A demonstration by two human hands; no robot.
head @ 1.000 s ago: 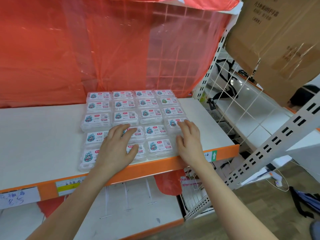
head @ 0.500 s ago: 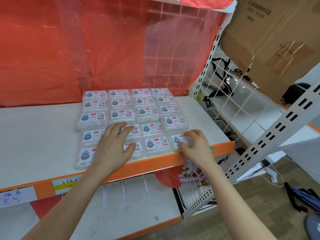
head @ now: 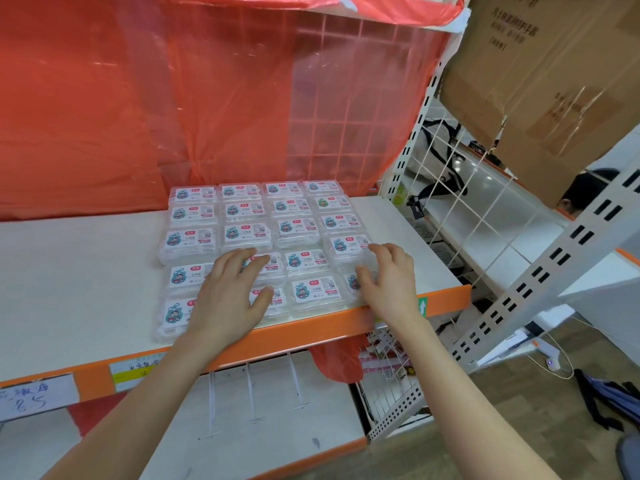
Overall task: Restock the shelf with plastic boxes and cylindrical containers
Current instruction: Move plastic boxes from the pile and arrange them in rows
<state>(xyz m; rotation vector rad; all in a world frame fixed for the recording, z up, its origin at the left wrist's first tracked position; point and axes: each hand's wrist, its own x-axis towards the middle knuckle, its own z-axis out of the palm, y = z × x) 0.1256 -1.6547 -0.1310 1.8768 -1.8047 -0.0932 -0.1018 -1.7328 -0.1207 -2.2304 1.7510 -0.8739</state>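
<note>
On the right half of the white shelf (head: 86, 271), a block of clear plastic boxes (head: 306, 261) reaches from the orange front edge (head: 311, 329) back to the red plastic sheet (head: 138, 116).

Since a second ago the right hand (head: 391, 282) has slid off the box tops to the block's right side. Its fingers are bent there and its thumb is on the front right box (head: 349, 289); I cannot tell whether it pinches or only nudges. The left hand (head: 225, 299) has stayed open, flat on the front rows.

This looks like squaring up boxes already placed. No cylindrical containers are in view.

Each box lies flat, label up, its long axis along the front edge. The block is four across and runs front to back.
</note>
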